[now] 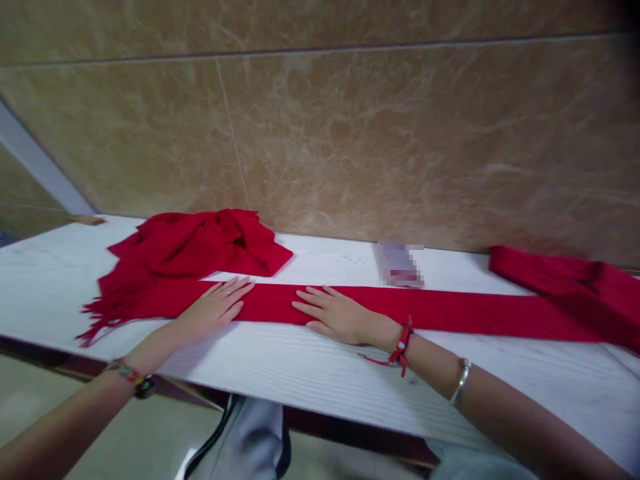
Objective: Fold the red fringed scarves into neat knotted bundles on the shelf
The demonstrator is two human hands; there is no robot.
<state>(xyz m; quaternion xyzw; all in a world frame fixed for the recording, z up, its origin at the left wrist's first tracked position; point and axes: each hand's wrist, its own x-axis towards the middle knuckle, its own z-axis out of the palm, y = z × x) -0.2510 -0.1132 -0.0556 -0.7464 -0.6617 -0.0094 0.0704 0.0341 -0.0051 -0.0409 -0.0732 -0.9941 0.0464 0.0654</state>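
A long red scarf point(450, 311) lies flattened in a narrow strip along the white table. My left hand point(220, 303) rests palm down on the strip with fingers stretched out, close to the scarf's fringed left end. Further right, my right hand point(340, 317) also presses flat on the red cloth, fingers spread. A stretch of bare scarf shows between the two hands. Behind my left hand sits a crumpled heap of red cloth point(200, 243); whether it joins the strip cannot be made out.
The white table point(300, 360) runs along a brown marble-patterned tile wall point(350, 147). A phone-like object point(399, 263), partly pixelated, lies by the wall. More folded red cloth point(565, 280) is at the right end. A small brown piece point(86, 219) sits at the far left corner.
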